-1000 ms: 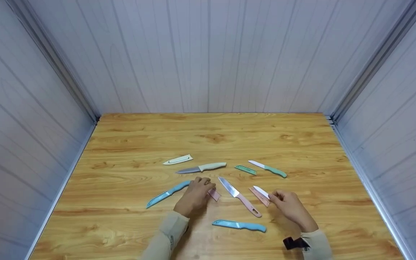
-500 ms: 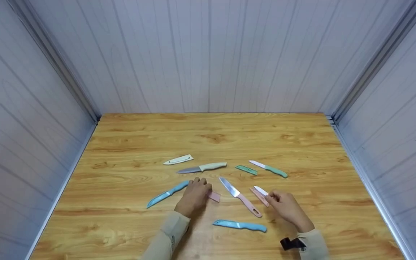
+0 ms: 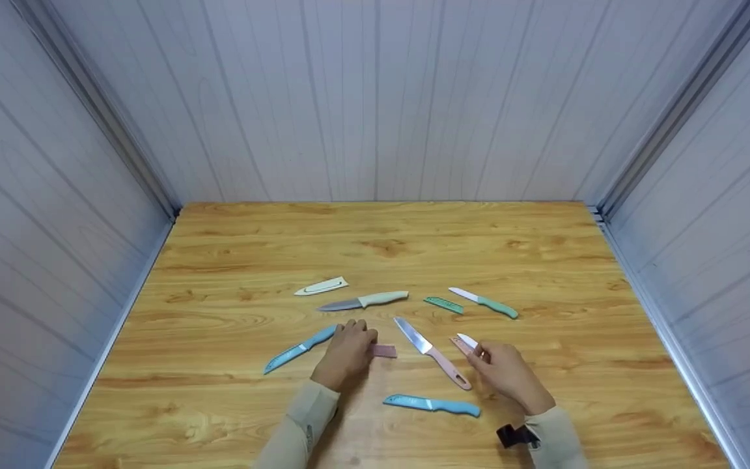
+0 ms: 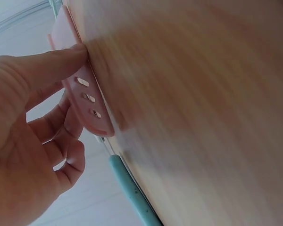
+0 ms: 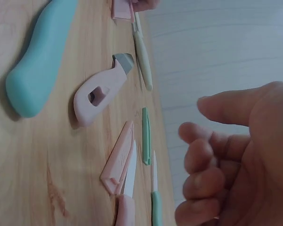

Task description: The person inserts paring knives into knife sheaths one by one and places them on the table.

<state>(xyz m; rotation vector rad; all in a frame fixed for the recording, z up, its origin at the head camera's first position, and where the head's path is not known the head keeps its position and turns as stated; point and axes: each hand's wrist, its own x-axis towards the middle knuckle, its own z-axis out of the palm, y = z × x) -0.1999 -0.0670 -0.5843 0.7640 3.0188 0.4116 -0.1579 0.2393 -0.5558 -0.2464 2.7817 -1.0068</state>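
Observation:
In the head view my left hand (image 3: 347,352) holds a pink knife sheath (image 3: 385,351). The left wrist view shows thumb and fingers pinching this slotted sheath (image 4: 95,113) on edge at the tabletop. My right hand (image 3: 508,374) hovers over a small pink-handled knife, hiding its handle; the white blade (image 3: 468,341) lies beside a smaller pink sheath (image 3: 459,344). Seen from the right wrist, that hand (image 5: 240,160) is apart from the knife (image 5: 126,212), fingers loosely curled around nothing. Between the hands lies a larger pink-handled knife (image 3: 448,370), its blade bare.
Two blue knives, one at left (image 3: 290,357) and one in front (image 3: 456,408), lie with covered blades. Farther back are a cream knife (image 3: 381,298), its cream sheath (image 3: 321,286), a green knife (image 3: 497,307) and a green sheath (image 3: 444,305). Panel walls (image 3: 375,130) enclose the wooden table.
My right hand has shifted left, now covering more of the small pink knife and its sheath. The sheath in my left hand has turned to lie nearly level, the hand edging slightly left.

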